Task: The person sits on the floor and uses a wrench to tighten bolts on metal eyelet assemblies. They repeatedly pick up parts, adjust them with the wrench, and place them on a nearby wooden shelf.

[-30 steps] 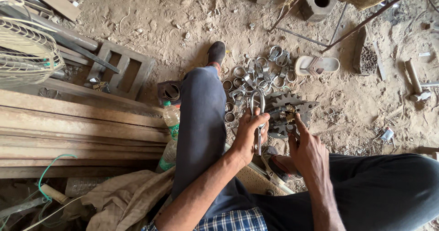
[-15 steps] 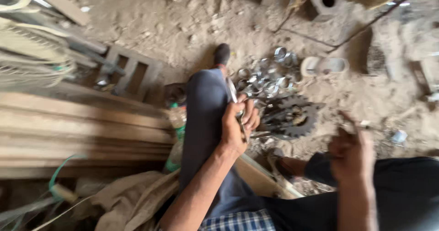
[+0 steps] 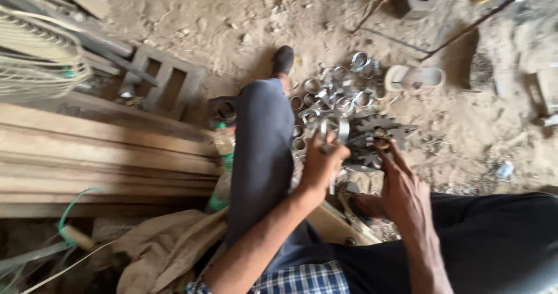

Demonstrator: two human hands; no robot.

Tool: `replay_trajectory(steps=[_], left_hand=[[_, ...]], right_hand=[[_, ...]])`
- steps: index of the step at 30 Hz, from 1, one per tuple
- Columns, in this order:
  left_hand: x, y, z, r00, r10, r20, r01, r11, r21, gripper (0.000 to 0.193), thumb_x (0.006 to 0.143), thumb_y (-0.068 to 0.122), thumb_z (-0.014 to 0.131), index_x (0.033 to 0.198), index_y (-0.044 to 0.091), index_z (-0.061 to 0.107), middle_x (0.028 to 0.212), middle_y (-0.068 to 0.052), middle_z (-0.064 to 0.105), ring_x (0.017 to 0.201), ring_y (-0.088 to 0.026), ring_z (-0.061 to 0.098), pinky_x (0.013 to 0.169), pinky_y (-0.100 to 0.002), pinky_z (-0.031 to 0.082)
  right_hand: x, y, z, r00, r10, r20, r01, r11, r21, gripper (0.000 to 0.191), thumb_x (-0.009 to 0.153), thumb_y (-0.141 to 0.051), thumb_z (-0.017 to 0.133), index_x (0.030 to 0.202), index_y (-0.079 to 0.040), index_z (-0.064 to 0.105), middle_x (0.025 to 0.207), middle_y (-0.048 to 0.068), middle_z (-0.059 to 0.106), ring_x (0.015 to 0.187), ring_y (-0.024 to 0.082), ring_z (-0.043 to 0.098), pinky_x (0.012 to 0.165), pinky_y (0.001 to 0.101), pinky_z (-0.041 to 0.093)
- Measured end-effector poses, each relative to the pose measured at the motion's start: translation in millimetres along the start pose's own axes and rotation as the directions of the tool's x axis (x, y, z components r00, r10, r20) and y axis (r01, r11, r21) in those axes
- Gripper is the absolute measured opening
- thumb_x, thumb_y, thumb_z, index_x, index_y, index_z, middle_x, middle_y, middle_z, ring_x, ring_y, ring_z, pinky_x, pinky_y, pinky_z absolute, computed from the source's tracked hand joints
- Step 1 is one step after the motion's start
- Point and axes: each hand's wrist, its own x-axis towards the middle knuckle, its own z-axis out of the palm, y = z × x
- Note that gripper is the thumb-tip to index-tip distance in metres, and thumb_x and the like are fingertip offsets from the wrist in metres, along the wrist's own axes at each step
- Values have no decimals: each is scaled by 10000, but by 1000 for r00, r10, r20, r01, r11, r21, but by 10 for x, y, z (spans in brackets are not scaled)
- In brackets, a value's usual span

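Observation:
I sit on a dirt floor with my left leg [image 3: 264, 148] stretched forward. My left hand [image 3: 321, 165] grips a shiny metal ring clamp [image 3: 336, 127] held upright over the ground. My right hand [image 3: 401, 190] reaches to a dark toothed gear wheel [image 3: 378, 140] lying flat on the floor, with its fingertips on a small brownish piece [image 3: 381, 136] at the gear's middle. Beyond both hands lies a heap of several shiny metal rings [image 3: 337, 93].
Long wooden planks [image 3: 99, 154] are stacked at left beside a grey concrete block [image 3: 165, 84] and a wire fan guard [image 3: 35, 61]. A plastic bottle [image 3: 224, 148] leans by my leg. A pale sandal [image 3: 415, 77] and a metal rod [image 3: 465, 29] lie farther off. Sacking [image 3: 163, 247] is under my thigh.
My right hand swung out to the right and then came back onto the gear. My left hand kept the ring clamp, lifting slightly forward.

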Motion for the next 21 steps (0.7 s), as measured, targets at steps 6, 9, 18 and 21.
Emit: replay_trajectory(steps=[6, 9, 18, 21], left_hand=[[24, -26, -199, 951, -278, -132, 267, 959, -96, 154, 857, 165, 620, 797, 150, 479, 581, 39, 451, 432, -81, 435, 396, -261, 370], [2, -24, -213, 956, -270, -112, 257, 960, -115, 170, 880, 164, 623, 791, 137, 481, 598, 33, 461, 451, -80, 454, 399, -259, 376], [37, 43, -135, 997, -68, -24, 62, 975, -215, 289, 790, 117, 595, 1013, -43, 686, 1001, -146, 762, 882, -297, 764, 713, -386, 609], [27, 118, -87, 998, -43, 36, 50, 972, -231, 407, 856, 103, 547, 1232, -45, 595, 1279, -171, 682, 1206, -304, 645, 914, -398, 545]], right_hand=[[-28, -21, -48, 954, -231, -192, 228, 973, -39, 500, 958, -71, 535, 1445, -167, 593, 1556, 59, 520, 711, 247, 734, 530, 351, 587], [-16, -55, -44, 999, 2, 39, -2, 1000, -4, 532, 975, -34, 479, 1470, -218, 540, 1612, -5, 445, 577, 247, 741, 478, 374, 603], [0, 166, -186, 977, 215, 16, -211, 944, 253, 380, 1091, -102, 487, 1439, -134, 635, 1045, 208, 752, 746, 328, 708, 671, 388, 578], [-137, 583, -375, 845, -69, -530, 304, 877, 372, 337, 1077, -1, 413, 1346, -37, 613, 1227, 188, 721, 1111, 323, 702, 885, 373, 580]])
